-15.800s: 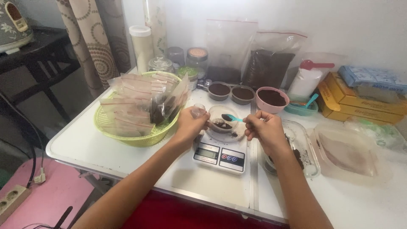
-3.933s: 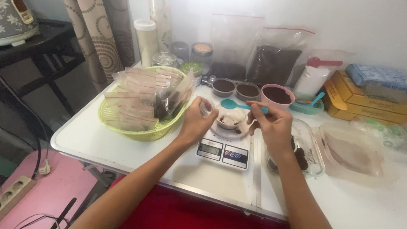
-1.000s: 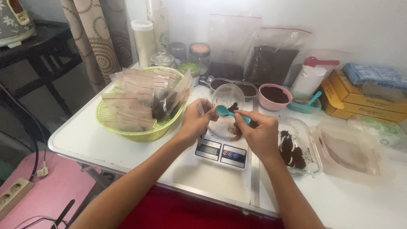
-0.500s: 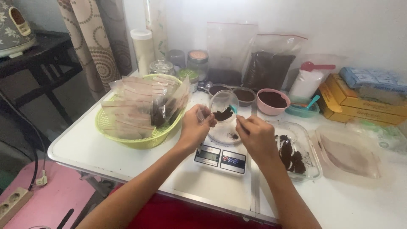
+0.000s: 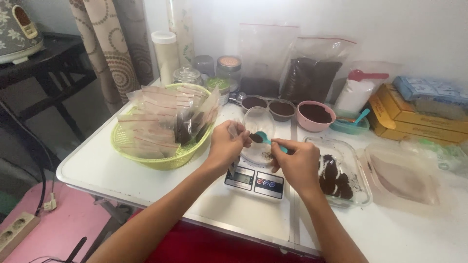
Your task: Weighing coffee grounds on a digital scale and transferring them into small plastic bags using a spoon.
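Left hand (image 5: 226,143): fingers curled, pinching a small clear bag (image 5: 258,124) upright above the scale.
Right hand (image 5: 298,163): closed on a teal spoon (image 5: 267,140), its dark-powder tip inside the bag's mouth.
Scale (image 5: 254,178): on the white table (image 5: 146,170), just beneath both hands.
Glass tray (image 5: 360,187): beside the right hand, holding dark clumps.

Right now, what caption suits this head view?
Left hand steadies a clear cup on a kitchen scale; right hand holds a teal spoon.
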